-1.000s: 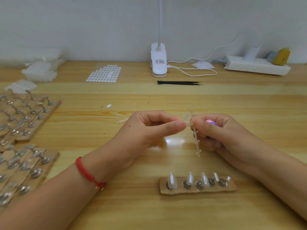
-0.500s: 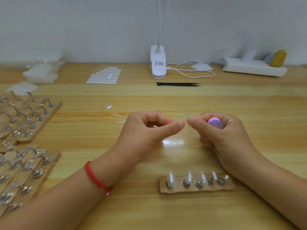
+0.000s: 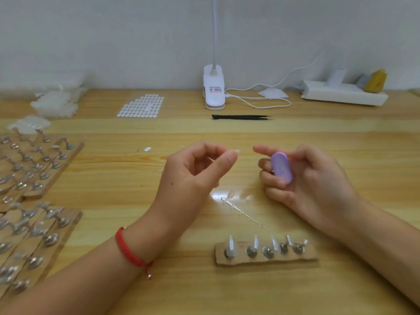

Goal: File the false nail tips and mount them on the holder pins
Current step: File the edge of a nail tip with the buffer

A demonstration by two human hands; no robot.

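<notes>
Left hand [image 3: 197, 176]: thumb and forefinger closed in a pinch on one clear nail tip [image 3: 234, 152], held above the table [image 3: 341, 155]; the remaining fingers are loosely curled, and one red bracelet [image 3: 129, 248] circles the wrist. Right hand [image 3: 306, 183]: fingers curled round one purple file [image 3: 281, 169], the forefinger extended toward the left hand, the two hands apart. Between and below them one clear sprue [image 3: 242, 211] lies flat on the wood. Nearer the viewer, one holder strip [image 3: 266, 258] carries five pins [image 3: 251, 252], each bearing a clear tip. At far left, pin boards [image 3: 34, 173] in two groups, the pins too many and too blurred to count. Beyond the hands: one pair of black tweezers [image 3: 241, 117], one sticker sheet [image 3: 142, 105], one white lamp base [image 3: 213, 89].
</notes>
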